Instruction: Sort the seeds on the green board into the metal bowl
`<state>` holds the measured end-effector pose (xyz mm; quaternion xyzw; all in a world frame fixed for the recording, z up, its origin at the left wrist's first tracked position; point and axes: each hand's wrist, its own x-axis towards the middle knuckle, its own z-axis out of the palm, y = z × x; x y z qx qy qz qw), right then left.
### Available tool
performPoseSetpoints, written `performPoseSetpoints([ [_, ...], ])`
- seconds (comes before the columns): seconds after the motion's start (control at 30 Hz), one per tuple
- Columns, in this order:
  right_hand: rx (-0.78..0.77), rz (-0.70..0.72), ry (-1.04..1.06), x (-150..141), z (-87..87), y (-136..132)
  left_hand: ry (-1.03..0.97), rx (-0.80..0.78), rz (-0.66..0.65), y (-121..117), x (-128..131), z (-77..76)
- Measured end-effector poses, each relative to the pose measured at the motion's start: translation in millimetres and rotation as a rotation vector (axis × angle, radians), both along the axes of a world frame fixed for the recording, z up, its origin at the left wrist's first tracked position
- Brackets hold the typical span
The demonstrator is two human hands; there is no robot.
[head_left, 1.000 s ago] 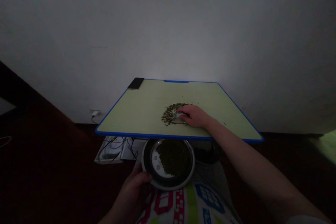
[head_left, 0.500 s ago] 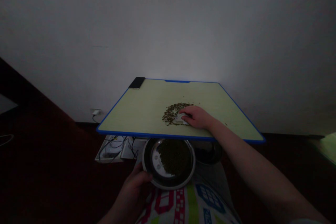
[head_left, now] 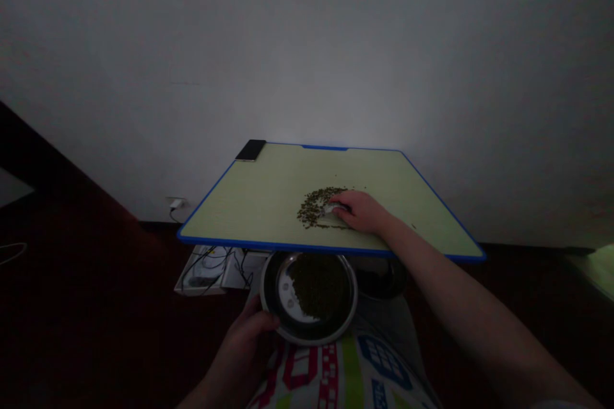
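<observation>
My left hand (head_left: pixel 252 332) is closed on the left rim of a round stainless steel bowl (head_left: pixel 288 294), its thumb over the edge. A mass of small dark greenish-brown bits (head_left: pixel 321 284) lies in the bowl, leaving its left side bare. Over the table, my right hand (head_left: pixel 357 209) grips a small pale, see-through piece with a curved edge (head_left: pixel 330 208), tilted against the tabletop; its kind is unclear. Loose brown bits (head_left: pixel 311 206) form an arc to the left of and behind this piece. A thin line of bits lies nearer the front edge.
The pale tabletop (head_left: pixel 268 198) has a blue rim. A dark phone or tablet (head_left: pixel 251 150) rests at its back left corner. A second dark bowl (head_left: pixel 384 281) is under the front edge, and a white tray of cables (head_left: pixel 204 271) stands on the floor.
The see-through piece in my right hand has tilted up and shows less of its face, baring some tabletop in front of it. My left hand and the bowl have stayed put.
</observation>
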<state>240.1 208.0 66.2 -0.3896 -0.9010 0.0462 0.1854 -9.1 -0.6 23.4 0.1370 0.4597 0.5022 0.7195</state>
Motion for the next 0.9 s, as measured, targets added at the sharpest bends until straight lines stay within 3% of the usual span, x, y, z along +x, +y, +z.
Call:
performPoseSetpoints([
  [0.33,-0.016,0.068,0.025,2,0.6,-3,-0.007,0.025,-0.013,0,-1,-6.3],
  [0.9,-0.022,0.085,0.018,-7,1.4,-3,-0.025,0.015,0.006,2,1,-2.1],
])
